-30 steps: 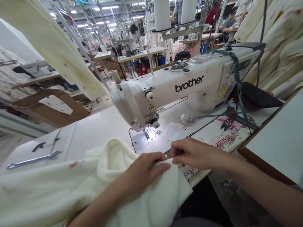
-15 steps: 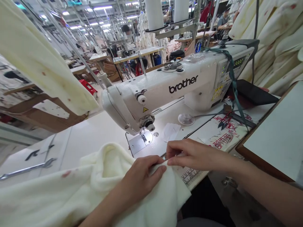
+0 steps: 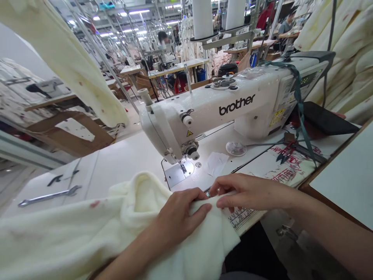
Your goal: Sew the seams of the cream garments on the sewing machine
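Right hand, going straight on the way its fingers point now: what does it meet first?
Probably the fold of cream fleece fabric that the fingertips of the right hand are touching, with the left hand just beyond it. Depth is hard to judge from this view.

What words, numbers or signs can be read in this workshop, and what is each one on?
"brother": on the arm of the white sewing machine.
"22", seemingly: on the ruler scale along the table edge.
Too small or blurred to read: the yellow label, the machine's display, and the red characters on the white sheet.
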Motion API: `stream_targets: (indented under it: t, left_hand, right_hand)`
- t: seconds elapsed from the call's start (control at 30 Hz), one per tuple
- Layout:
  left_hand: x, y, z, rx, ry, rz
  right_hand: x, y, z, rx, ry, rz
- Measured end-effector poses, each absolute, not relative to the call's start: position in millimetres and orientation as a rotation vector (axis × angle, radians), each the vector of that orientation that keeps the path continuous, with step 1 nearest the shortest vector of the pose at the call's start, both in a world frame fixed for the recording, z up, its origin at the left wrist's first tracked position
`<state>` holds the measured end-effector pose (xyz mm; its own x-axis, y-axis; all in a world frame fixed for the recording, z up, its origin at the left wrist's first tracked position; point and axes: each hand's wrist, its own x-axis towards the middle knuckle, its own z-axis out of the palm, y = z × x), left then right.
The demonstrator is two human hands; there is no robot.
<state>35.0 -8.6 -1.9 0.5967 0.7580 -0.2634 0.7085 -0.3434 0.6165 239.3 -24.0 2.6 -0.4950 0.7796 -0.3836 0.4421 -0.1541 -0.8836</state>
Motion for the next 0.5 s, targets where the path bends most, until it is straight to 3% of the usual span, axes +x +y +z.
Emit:
stream_targets:
  t: [0.5]
  left_hand:
    - [17.2,39.2,-15.0,1.763,1.532,0.272]
  right_hand:
    - [191.6,51.9,-21.8,-1.707,-1.958,1.323]
